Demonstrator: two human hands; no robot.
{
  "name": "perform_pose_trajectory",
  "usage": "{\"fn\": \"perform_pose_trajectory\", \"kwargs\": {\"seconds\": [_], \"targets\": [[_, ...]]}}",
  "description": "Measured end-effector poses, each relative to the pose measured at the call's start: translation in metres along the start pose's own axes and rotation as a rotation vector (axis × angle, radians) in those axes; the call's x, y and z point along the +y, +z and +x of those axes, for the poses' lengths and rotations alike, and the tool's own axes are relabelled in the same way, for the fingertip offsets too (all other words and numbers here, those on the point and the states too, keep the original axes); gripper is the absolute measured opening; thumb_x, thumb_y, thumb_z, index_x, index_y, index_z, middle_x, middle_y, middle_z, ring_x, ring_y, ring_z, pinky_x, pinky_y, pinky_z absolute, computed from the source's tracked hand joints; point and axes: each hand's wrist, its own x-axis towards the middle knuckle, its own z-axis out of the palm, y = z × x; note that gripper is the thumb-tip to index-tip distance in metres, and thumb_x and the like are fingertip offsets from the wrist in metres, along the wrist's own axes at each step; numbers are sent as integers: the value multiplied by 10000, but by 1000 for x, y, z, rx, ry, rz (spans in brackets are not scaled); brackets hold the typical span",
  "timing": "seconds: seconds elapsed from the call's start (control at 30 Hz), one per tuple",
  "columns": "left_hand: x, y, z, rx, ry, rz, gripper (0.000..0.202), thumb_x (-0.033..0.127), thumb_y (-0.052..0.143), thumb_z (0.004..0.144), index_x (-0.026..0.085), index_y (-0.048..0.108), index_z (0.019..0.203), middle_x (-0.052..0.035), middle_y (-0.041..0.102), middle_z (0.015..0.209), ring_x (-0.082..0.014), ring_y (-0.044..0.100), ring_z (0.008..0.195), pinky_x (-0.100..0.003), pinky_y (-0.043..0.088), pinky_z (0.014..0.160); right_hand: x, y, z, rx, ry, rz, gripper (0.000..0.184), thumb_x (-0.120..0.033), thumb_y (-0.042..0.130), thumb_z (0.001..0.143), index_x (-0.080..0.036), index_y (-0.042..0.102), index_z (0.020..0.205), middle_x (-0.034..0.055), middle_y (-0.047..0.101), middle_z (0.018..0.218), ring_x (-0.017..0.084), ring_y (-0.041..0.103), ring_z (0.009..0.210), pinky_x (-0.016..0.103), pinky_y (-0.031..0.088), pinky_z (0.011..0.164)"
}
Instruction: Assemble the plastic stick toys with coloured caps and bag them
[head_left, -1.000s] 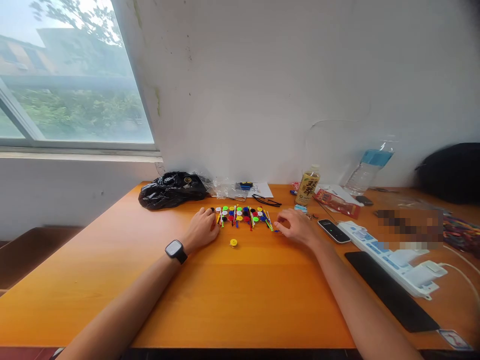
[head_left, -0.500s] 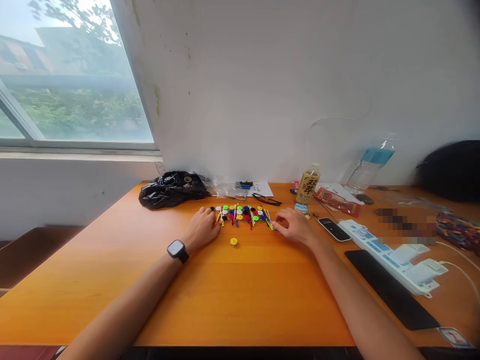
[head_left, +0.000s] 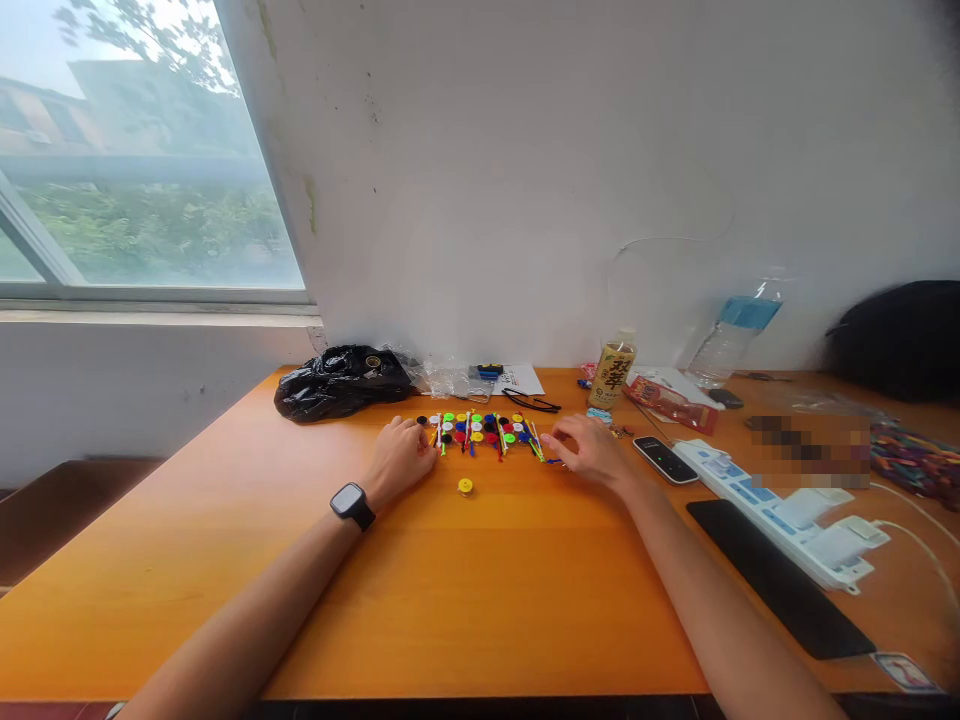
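Observation:
Small round discs (head_left: 478, 426) in yellow, green, white, red, blue and black lie in rows at the middle of the table, with thin coloured sticks (head_left: 536, 443) standing between groups of them. My left hand (head_left: 403, 462), wearing a black watch, rests palm down at the left end of the rows, fingers bent forward and apparently holding nothing. At the right end is my right hand (head_left: 589, 450), its fingers curved and thumb apart. A blue stick (head_left: 556, 461) lies by the thumb tip. Nearer me, a yellow disc-shaped piece (head_left: 466, 487) sits by itself.
Behind the rows are a black plastic bag (head_left: 341, 382), clear plastic packaging (head_left: 450, 377) and black glasses (head_left: 531, 401). On the right are a drink bottle (head_left: 611, 372), a phone-like device (head_left: 665, 460), a white power strip (head_left: 765, 512) and a black flat slab (head_left: 776, 575).
The right fingers have drawn slightly away from the sticks at the right end, and more of the blue stick shows by the thumb. The left hand looks unchanged; the view shifted slightly.

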Motion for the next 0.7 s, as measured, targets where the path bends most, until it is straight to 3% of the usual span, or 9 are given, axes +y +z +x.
{"fn": "perform_pose_trajectory", "kwargs": {"seconds": [0.33,0.7], "targets": [[-6,-11,-1,53,-160,-147,110,310,661,839,221,690,782,-29,762,800,-203,676,723,-290,362,642,-1,-4,2,34,36,-18,557,-514,306,1099,-217,545,694,70,660,741,219,572,750,353,337,726],[-24,-19,6,185,-318,-416,155,359,707,777,219,746,723,-17,758,722,-186,683,675,-270,427,609,-4,-7,2,33,65,-7,520,-470,303,1104,-222,464,676,59,627,713,215,565,723,347,311,708]]}}
